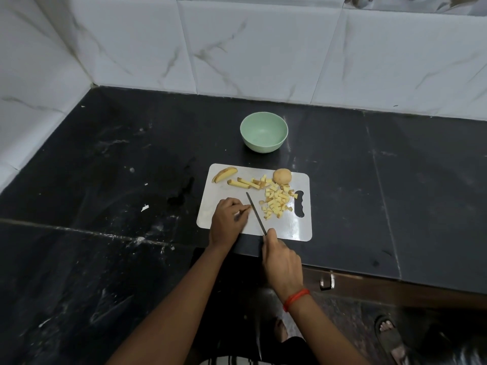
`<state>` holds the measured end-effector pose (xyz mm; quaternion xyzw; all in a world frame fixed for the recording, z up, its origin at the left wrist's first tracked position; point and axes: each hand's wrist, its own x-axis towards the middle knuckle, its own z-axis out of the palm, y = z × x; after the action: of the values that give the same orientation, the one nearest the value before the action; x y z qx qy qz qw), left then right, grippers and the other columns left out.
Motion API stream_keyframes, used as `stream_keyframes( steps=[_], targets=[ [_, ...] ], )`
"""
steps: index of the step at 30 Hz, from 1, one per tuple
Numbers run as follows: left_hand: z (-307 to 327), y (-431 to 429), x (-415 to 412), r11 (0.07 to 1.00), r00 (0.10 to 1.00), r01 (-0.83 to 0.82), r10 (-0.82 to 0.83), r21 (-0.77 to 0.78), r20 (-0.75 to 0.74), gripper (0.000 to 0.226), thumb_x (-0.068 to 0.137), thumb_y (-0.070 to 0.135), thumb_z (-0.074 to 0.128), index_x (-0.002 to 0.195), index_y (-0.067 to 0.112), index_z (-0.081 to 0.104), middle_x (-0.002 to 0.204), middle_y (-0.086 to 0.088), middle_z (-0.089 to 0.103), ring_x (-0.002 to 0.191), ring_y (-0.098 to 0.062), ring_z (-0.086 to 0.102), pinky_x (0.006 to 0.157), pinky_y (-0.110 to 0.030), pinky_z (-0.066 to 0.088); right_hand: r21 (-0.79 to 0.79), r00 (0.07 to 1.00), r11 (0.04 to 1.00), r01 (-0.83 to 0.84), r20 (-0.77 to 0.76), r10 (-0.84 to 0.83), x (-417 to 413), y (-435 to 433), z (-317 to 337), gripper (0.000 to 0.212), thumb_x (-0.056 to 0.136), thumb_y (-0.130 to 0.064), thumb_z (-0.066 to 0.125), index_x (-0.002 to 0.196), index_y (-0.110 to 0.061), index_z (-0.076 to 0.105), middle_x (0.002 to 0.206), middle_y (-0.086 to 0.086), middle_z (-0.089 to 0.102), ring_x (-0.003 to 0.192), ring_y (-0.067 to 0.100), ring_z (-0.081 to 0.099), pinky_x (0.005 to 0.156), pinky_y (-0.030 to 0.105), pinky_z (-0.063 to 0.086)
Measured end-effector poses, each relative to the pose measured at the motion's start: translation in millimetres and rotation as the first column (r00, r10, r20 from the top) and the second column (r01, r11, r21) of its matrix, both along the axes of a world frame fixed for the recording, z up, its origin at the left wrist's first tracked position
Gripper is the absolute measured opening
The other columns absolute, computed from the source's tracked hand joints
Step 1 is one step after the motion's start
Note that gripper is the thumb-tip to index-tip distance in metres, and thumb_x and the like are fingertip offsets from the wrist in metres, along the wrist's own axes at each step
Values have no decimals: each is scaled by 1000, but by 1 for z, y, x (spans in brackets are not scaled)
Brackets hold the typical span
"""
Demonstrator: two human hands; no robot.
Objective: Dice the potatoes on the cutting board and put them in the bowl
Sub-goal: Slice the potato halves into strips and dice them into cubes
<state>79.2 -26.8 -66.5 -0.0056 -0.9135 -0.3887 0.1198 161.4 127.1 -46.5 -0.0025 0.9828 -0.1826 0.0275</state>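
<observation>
The right hand (282, 262) is closed around the handle of the knife (255, 213), and the blade lies over the cutting board (300, 230). Just left of the blade, the left hand (228, 217) holds down a potato strip (245, 208) with curled fingers. Just right of the blade lie the diced pieces (276, 204). Beyond them is a rounded potato (282, 176), and further away the green bowl (263, 133).

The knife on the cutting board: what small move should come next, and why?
Probably press the knife down through the potato piece that the left hand pinches. The right hand grips the knife, its blade lies beside those fingertips, and diced potato lies on the blade's other side. The green bowl is empty, so cutting seems to come first.
</observation>
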Motion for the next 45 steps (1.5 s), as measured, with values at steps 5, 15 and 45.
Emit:
stream_keyframes(
  steps=[5, 15, 45],
  targets=[
    [1, 0, -1, 1000, 1000, 3, -2, -19, 11, 14, 92, 23, 73, 100, 15, 80, 95, 5, 64, 92, -11, 51, 73, -27, 49, 3, 999, 999, -45, 22, 45, -6, 0, 5, 6, 104, -25, 32, 100, -21, 32, 67, 2, 58, 52, 28, 51, 48, 35, 39],
    [1, 0, 3, 997, 999, -53, 53, 49, 5, 18, 87, 23, 78, 102, 13, 80, 95, 3, 67, 90, -13, 59, 75, -30, 54, 113, 997, 992, 53, 53, -60, 3, -4, 3, 3, 102, -14, 39, 103, -18, 39, 70, 0, 57, 52, 24, 60, 44, 31, 31],
    [1, 0, 0, 999, 999, -45, 45, 27, 15, 15, 90, 24, 75, 96, 11, 81, 92, 2, 68, 90, -13, 57, 72, -32, 52, 37, 999, 999, 16, 35, -18, -1, -4, 8, 11, 105, -25, 32, 100, -18, 38, 67, 0, 55, 47, 24, 46, 47, 32, 31]
  ],
)
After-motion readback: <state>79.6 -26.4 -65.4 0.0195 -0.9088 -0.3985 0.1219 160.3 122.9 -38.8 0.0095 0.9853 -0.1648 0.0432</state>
